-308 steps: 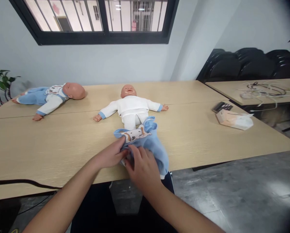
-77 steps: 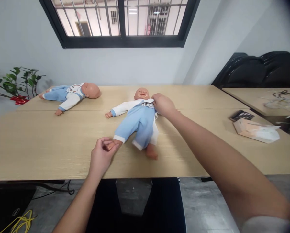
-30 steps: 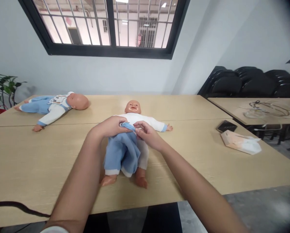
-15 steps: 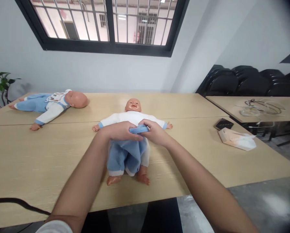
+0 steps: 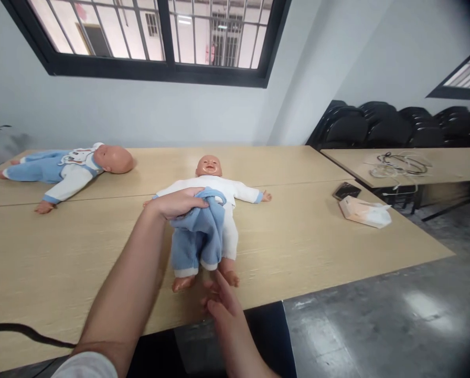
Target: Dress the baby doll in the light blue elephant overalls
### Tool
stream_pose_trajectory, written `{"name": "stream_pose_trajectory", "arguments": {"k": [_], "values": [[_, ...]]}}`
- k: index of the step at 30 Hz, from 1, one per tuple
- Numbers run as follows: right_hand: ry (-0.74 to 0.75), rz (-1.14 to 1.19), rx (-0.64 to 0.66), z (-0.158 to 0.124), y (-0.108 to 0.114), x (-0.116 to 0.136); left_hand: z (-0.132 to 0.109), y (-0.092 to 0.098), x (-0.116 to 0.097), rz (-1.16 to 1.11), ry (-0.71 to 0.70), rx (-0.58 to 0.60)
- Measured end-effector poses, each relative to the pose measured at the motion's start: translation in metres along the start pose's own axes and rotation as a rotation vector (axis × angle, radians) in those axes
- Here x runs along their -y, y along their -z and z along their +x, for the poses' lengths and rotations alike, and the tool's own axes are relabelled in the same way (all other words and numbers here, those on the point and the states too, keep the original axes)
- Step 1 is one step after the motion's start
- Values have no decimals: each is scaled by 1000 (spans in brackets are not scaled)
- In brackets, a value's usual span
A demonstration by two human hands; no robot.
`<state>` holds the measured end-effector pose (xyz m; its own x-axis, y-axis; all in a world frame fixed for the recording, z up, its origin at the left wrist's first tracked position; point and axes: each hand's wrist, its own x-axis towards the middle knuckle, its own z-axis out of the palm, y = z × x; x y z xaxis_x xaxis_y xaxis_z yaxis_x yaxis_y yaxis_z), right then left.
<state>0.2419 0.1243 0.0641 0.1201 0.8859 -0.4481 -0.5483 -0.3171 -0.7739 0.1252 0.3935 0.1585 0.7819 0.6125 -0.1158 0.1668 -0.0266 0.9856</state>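
Observation:
A doll (image 5: 209, 166) in a white top and white leggings lies on its back in front of me. Blue trousers (image 5: 199, 231) lie over its lower body; one doll foot (image 5: 183, 284) shows below the left cuff. The doll's other leg (image 5: 230, 233), in white, lies beside the second trouser leg, outside it. My left hand (image 5: 183, 202) is closed on the trousers' waistband. Just below the second cuff is my right hand (image 5: 224, 300), fingers apart and partly blurred, near the doll's bare foot.
A second doll (image 5: 77, 167) in blue and white lies at the back left of the table (image 5: 298, 236). On the right are a dark phone-like object (image 5: 345, 190) and a tissue pack (image 5: 364, 211). Cables (image 5: 400, 164) lie on another table; black chairs (image 5: 345, 126) are stacked behind.
My right hand has left the waistband and moved down to the trouser cuff. My left hand still holds the waistband, and more of the doll's white leg shows. The view has shifted right.

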Motion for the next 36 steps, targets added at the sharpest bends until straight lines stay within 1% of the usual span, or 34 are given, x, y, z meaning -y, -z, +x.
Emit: {"name": "stream_pose_trajectory", "arguments": {"k": [2,4,5,6,8,10,11,13,14,16,20,21,23,25,27,30,32,34,36], "values": [[-63,20,86,14,-7,8,-4,1,5,-99,7,17],[-31,28,152,23,-15,17,-10,1,6,-147,15,27],[26,14,142,26,-18,20,-13,1,4,-142,18,32],[101,-20,102,28,-20,22,-15,0,1,-119,21,40],[259,-158,0,31,-22,25,-19,-2,-7,-38,32,70],[386,-324,-77,34,-23,28,-22,-4,-14,75,45,120],[437,-390,-96,35,-23,29,-22,-4,-17,138,51,145],[509,-467,-83,40,-22,33,-22,-5,-20,267,57,167],[530,-477,-64,43,-22,35,-22,-4,-19,324,61,155],[559,-470,-38,48,-19,36,-21,-3,-15,417,89,90],[693,-536,-60,56,-13,31,-18,-1,-6,517,218,-100],[708,-563,-55,58,-12,30,-17,-2,-5,510,217,-125],[676,-553,-33,61,-13,32,-15,-6,-4,455,134,-122],[599,-451,9,65,-16,37,-12,-12,-2,365,4,-83],[523,-319,59,69,-20,44,-9,-20,2,259,-72,-85],[449,-185,101,75,-22,54,-7,-29,10,73,-94,-98],[441,-157,99,78,-21,59,-7,-33,13,-49,-102,-80],[469,-175,90,79,-20,64,-8,-35,14,-149,-104,-80],[531,-226,76,78,-20,68,-8,-35,13,-207,-88,-97]]}}
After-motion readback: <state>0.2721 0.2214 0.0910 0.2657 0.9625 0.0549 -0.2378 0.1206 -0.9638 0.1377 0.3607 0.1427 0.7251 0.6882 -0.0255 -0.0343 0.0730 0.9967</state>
